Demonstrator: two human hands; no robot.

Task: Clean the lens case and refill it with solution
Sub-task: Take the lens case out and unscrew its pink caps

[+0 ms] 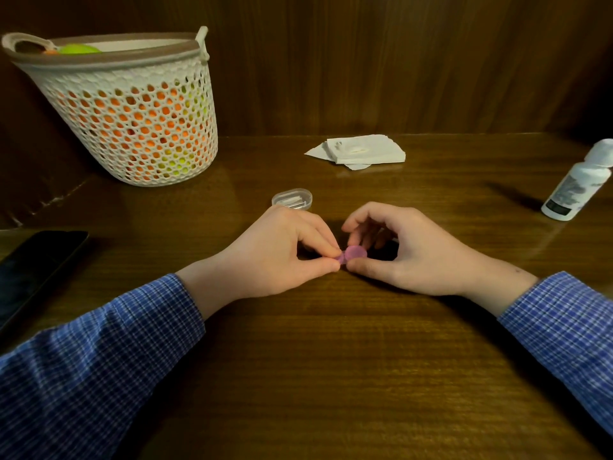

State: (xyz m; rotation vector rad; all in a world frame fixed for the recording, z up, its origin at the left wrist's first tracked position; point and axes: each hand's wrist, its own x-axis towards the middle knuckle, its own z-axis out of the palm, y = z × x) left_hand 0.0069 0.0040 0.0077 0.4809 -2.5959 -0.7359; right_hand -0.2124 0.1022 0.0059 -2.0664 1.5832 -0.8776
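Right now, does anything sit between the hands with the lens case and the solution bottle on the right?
Nothing visible does. Both the left hand and right hand pinch the pink lens case; only bare table lies between it and the white bottle. The tissues lie farther back.

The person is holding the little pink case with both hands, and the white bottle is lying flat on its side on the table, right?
Not quite. The head view shows the white bottle standing on its base on the table, not lying flat. The rest is right: the left hand and right hand both pinch the little pink case.
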